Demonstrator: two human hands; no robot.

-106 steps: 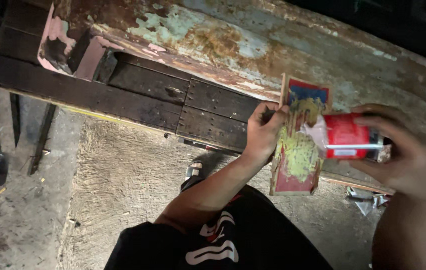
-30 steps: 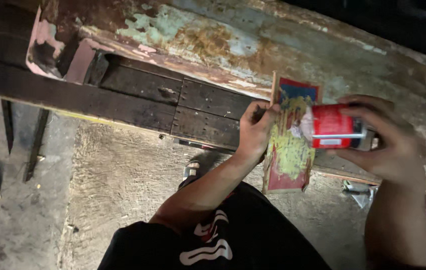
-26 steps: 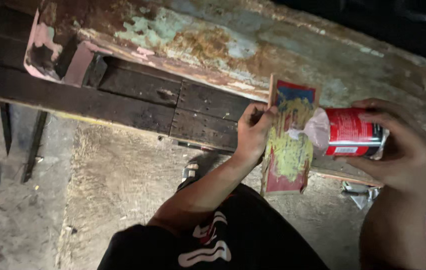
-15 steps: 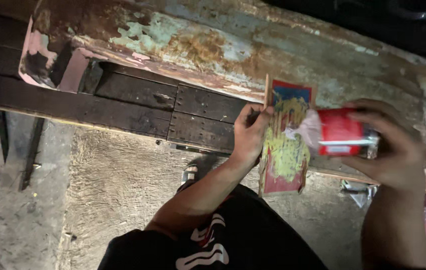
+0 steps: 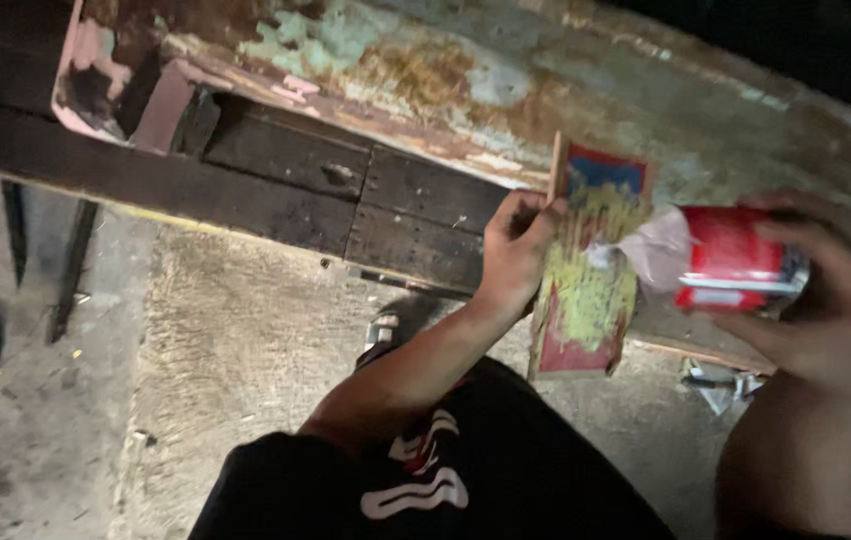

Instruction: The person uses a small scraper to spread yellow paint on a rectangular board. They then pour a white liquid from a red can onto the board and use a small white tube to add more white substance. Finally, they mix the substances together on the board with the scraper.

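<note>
Fingers of the left hand (image 5: 513, 252) are curled shut on the upper left edge of a painted wooden panel (image 5: 585, 275), holding it upright against the front edge of the workbench (image 5: 505, 90). The right hand (image 5: 825, 300) is wrapped closed around a red can (image 5: 730, 258), tilted on its side with its mouth toward the panel; a pale, crumpled wad, plastic or cloth, I cannot tell which, sits at that mouth, touching the panel's upper right.

The panel is a flat rectangle, red at the border, blue along the top, its middle covered in a rough yellow-green coating that looks patchy and wet.

Judgement: the step in hand appears to be working the coating onto the panel face from the can. A further pass would call for the left hand's steady grip and a controlled tilt of the can to avoid spillage.

The workbench top is corroded, flaking in green, rust and pink; dark, worn timber boards (image 5: 345, 190) run beneath its front edge. Below lies a coarse, pitted concrete floor (image 5: 225, 350). The person's black shorts (image 5: 445, 480) with a white pattern show at the lower edge.
</note>
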